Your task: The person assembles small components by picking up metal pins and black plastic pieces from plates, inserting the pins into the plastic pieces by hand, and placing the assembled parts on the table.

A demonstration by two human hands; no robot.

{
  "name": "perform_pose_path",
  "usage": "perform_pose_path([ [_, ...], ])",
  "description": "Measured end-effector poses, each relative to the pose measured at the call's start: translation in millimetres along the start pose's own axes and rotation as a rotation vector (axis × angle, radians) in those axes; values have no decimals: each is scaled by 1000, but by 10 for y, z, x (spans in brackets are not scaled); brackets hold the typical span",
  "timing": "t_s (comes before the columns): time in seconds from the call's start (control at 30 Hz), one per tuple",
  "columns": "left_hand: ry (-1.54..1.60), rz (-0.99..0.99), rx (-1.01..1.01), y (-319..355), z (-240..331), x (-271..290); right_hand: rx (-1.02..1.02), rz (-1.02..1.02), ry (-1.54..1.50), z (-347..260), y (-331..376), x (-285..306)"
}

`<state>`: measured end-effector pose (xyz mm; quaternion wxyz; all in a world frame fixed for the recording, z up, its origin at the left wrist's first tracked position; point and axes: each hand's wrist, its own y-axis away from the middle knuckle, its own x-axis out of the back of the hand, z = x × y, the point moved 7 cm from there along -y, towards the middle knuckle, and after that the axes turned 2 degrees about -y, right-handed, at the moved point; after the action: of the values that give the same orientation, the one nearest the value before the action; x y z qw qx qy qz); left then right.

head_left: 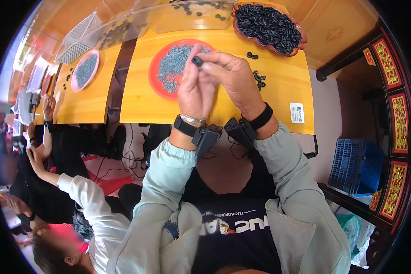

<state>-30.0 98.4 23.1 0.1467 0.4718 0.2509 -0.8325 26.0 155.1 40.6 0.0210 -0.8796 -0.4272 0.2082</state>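
Above the table, my left hand (pixel 195 93) and my right hand (pixel 235 80) meet with their fingertips closed around a small black rounded part (pixel 197 61). A dark opening shows in its face. Whether a second small piece sits in the fingers is hidden. Behind my left hand lies a red round plate (pixel 154 75) spread with many small grey metal pieces (pixel 169 68), slim like screws or pins. Right of my hands, several black oval parts (pixel 259 80) lie loose on the wood, with a pair (pixel 252 55) farther back.
A dark red scalloped tray (pixel 304 40) heaped with black parts stands at the far right. Clear plastic bins (pixel 192 25) line the back. On the left table sit a pink plate (pixel 95 57) and a white basket (pixel 80 39). Co-workers sit at left; a blue crate (pixel 356 166) stands right.
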Motion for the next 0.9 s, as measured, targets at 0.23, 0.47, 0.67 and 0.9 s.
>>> perform_pose_path([
  [0.23,-240,70,0,17,-19,190,-64,27,38,67,24,59],
  [0.47,-390,400,-161,38,377,421,219,-333,991,-639,-540,-170],
  [0.67,-322,417,-196,-28,478,418,620,134,917,-1653,-1249,35],
  [0.9,-366,431,-239,-23,586,383,178,-121,1159,-885,-516,777],
])
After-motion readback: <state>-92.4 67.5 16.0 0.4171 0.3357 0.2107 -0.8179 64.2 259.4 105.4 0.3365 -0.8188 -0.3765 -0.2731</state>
